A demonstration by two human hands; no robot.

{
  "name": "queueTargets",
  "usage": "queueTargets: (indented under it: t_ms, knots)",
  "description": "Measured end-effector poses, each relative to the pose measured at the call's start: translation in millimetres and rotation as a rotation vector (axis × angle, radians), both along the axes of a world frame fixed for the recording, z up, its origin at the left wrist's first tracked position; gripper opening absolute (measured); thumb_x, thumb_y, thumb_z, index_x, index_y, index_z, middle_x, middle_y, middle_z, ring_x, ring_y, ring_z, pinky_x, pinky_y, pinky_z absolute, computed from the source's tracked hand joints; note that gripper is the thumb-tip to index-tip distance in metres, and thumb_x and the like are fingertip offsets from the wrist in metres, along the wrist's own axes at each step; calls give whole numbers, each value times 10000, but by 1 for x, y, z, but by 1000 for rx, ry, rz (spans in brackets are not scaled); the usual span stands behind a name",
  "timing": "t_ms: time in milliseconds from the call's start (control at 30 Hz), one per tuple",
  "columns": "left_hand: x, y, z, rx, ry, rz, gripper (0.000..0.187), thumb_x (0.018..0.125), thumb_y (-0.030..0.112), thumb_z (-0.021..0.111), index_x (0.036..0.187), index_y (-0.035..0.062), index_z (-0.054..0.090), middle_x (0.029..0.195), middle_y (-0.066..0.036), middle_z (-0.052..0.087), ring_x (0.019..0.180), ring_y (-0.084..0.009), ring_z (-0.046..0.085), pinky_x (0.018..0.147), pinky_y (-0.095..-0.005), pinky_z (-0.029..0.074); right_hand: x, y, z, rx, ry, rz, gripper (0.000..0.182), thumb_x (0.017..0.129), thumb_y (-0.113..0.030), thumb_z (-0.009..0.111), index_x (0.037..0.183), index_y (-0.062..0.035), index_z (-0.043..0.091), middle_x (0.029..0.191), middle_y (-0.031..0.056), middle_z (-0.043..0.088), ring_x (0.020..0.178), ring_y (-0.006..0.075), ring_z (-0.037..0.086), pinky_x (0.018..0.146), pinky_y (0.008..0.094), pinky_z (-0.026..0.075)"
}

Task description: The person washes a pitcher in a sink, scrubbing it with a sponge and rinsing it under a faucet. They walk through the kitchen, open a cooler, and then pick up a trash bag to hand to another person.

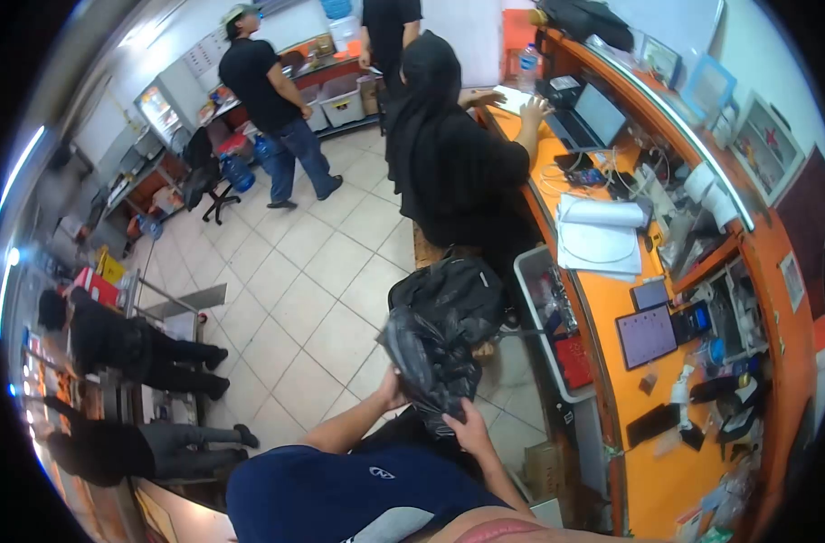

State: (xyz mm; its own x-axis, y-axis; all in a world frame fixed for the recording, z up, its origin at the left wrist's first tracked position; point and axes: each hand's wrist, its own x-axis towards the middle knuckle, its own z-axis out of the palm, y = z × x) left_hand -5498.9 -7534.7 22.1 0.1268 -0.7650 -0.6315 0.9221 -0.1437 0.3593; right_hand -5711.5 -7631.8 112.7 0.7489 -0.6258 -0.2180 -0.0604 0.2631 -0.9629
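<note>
A crumpled black plastic bag (431, 357) hangs between my two hands in front of my body. My left hand (393, 389) grips its near left edge, the fingers partly hidden behind the plastic. On the other side, my right hand (468, 427) pinches the bag's lower right edge. Just beyond the plastic lies a black backpack (458, 288), which the bag partly overlaps. What the bag contains, if anything, is hidden.
On my right runs an orange counter (643, 462) with a laptop (593, 118), papers (601, 240) and a tablet (646, 335). A grey bin (532, 271) stands beside it. A person in black sits ahead; several others stand around the tiled floor (295, 290).
</note>
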Motion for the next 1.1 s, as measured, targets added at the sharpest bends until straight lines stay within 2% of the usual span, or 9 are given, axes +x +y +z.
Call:
queueTargets:
  t_ms: [67,167,333,433,500,667,733,833,1100]
  knots:
    - [2,4,59,-101,-53,236,738,839,591,152,1264,37,391,1227,-167,476,1142,-323,447,967,-480,347,10,-6,26,-180,90,233,320,764,-69,618,1049,21,502,959,121,588,904,177,558,795,275,423]
    - [17,18,65,-297,-41,421,727,847,598,209,1267,32,388,1205,-173,489,1126,-323,458,956,-466,364,32,-18,76,-401,115,668,315,756,-112,648,1036,-26,533,918,111,615,847,214,592,754,297,448]
    - [54,31,87,-253,-154,509,711,851,588,228,1261,32,396,1200,-172,492,1119,-320,464,951,-464,367,78,-43,137,-431,38,974,398,716,-194,714,1048,-45,553,866,98,610,809,178,583,737,323,459]
    - [84,44,92,-208,-212,521,701,853,582,240,1257,33,401,1197,-172,494,1114,-317,468,949,-463,369,130,-38,174,-476,381,660,561,660,-226,754,1133,-52,508,944,107,563,871,199,547,776,334,445]
    - [110,54,93,-177,-242,528,694,855,578,247,1255,33,404,1195,-172,495,1111,-316,470,947,-462,371,180,-11,187,-967,-88,385,751,568,-194,798,1210,-45,439,1094,135,490,961,238,525,815,332,439]
    - [200,91,102,-102,-319,537,678,859,569,267,1249,33,413,1189,-172,498,1104,-312,476,943,-460,375,315,50,127,-1192,-55,317,765,548,-196,772,1204,-6,428,995,154,508,894,335,507,800,374,428]
    - [237,110,107,-60,-354,530,672,860,565,274,1246,33,416,1187,-172,499,1101,-311,479,941,-459,376,355,59,105,-744,-78,241,487,641,-12,585,1114,35,476,913,137,574,853,240,563,806,301,428]
    - [298,133,117,-13,-409,521,662,863,559,286,1243,34,421,1184,-172,501,1096,-309,482,938,-458,378,406,70,102,-504,-163,245,348,666,41,476,1010,45,533,834,88,611,789,166,560,771,265,422]
    - [437,171,79,67,-443,476,375,873,358,392,1076,79,539,992,-112,575,910,-208,547,840,-416,436,529,83,148,-309,-259,38,153,821,9,445,902,34,572,830,14,582,773,92,510,704,239,416]
